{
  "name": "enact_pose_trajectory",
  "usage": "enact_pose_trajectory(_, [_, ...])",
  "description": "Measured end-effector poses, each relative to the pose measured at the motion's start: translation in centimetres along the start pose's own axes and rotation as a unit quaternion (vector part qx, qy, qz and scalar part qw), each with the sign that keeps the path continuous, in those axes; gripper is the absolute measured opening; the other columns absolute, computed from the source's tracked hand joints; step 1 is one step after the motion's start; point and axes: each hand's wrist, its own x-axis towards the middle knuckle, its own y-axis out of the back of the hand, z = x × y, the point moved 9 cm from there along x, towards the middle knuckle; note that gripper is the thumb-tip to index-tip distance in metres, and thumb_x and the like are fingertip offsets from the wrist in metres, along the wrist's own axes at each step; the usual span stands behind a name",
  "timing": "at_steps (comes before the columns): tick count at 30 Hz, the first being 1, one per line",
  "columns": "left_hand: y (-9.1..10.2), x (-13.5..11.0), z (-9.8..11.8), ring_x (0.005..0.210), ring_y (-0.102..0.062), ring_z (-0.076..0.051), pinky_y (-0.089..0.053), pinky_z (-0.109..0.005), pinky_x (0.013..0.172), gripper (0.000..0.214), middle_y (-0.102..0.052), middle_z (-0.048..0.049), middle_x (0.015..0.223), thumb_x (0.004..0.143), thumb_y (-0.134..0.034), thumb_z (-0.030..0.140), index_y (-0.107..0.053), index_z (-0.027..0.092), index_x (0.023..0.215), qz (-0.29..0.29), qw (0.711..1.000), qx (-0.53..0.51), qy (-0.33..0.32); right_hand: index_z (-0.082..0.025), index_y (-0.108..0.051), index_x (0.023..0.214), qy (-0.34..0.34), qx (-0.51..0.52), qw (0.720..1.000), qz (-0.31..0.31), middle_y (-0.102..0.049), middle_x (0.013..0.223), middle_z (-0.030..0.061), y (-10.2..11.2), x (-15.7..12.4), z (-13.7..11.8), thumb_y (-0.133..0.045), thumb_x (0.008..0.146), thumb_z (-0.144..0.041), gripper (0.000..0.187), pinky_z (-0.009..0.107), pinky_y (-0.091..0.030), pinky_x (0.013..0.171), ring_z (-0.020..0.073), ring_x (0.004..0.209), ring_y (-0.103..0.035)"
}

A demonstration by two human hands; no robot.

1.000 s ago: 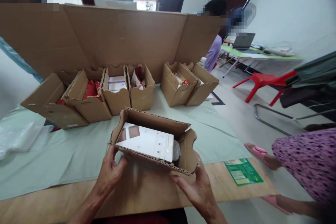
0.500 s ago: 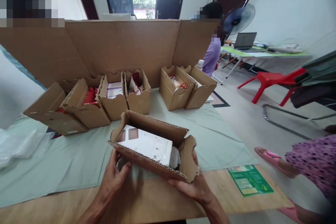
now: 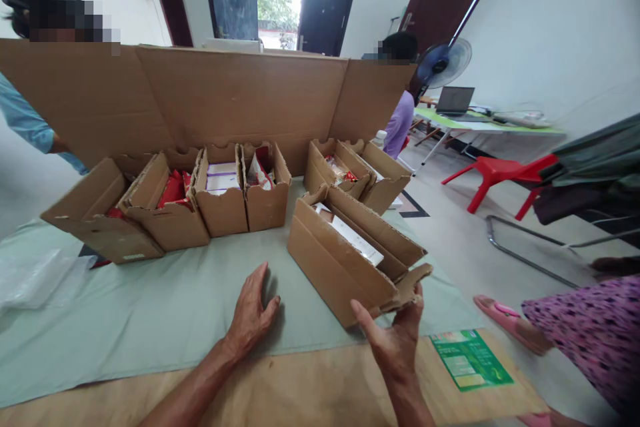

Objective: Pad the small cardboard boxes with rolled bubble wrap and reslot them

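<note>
A long open cardboard box (image 3: 335, 267) stands on the pale green cloth (image 3: 190, 307), turned slantwise. Inside it lies a white carton (image 3: 353, 240), its lower part hidden by the box wall. My right hand (image 3: 397, 333) grips the near end of this box, thumb on the side and fingers round the end flap. To the left of the box, my left hand (image 3: 254, 310) is off it, over the cloth, fingers stretched out and holding nothing.
Several similar cardboard boxes (image 3: 225, 213) with packets stand before a tall cardboard screen (image 3: 240, 93). Clear plastic bags (image 3: 40, 277) lie at left, a green printed sheet (image 3: 473, 360) at right. Two people are behind the screen; a person in a purple patterned garment (image 3: 590, 333) is at right.
The box has moved right and back and turned, coming down on the cloth. My left hand has let go of it and shifted right; my right hand still holds its end.
</note>
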Motion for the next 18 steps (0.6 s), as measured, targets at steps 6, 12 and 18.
enact_pose_trajectory(6, [0.0, 0.1, -0.1, 0.140, -0.051, -0.033, -0.040, -0.058, 0.117, 0.067, -0.055, -0.0178, 0.148, 0.083, -0.058, 0.018, -0.047, 0.018, 0.149, 0.013, 1.000, -0.007, -0.008, -0.024, -0.021, 0.161, 0.074, -0.027, 0.996, 0.038, -0.044, 0.151, 0.0185, -3.4, 1.3, -1.3, -0.083, 0.074, -0.047, 0.109, 0.051, -0.054, 0.098, 0.0336, 0.132, -0.053])
enact_pose_trajectory(12, [-0.3, 0.2, -0.2, 0.137, -0.054, -0.032, -0.042, -0.057, 0.116, 0.064, -0.056, -0.0186, 0.145, 0.082, -0.056, 0.016, -0.050, 0.015, 0.145, 0.022, 0.999, -0.006, -0.027, -0.020, -0.019, 0.161, 0.078, -0.055, 0.993, 0.069, -0.041, 0.151, 0.0219, -5.5, 1.8, -2.4, -0.082, 0.074, -0.050, 0.111, 0.053, -0.054, 0.099, 0.0358, 0.133, -0.051])
enact_pose_trajectory(18, [-0.3, 0.2, -0.1, 0.135, -0.055, -0.031, -0.043, -0.056, 0.116, 0.063, -0.059, -0.0161, 0.144, 0.082, -0.056, 0.016, -0.051, 0.018, 0.145, 0.028, 0.999, -0.007, -0.028, -0.019, -0.016, 0.160, 0.104, -0.076, 0.989, 0.077, -0.037, 0.153, 0.0229, -8.4, 2.3, -3.8, -0.080, 0.076, -0.052, 0.110, 0.056, -0.051, 0.101, 0.0376, 0.137, -0.044])
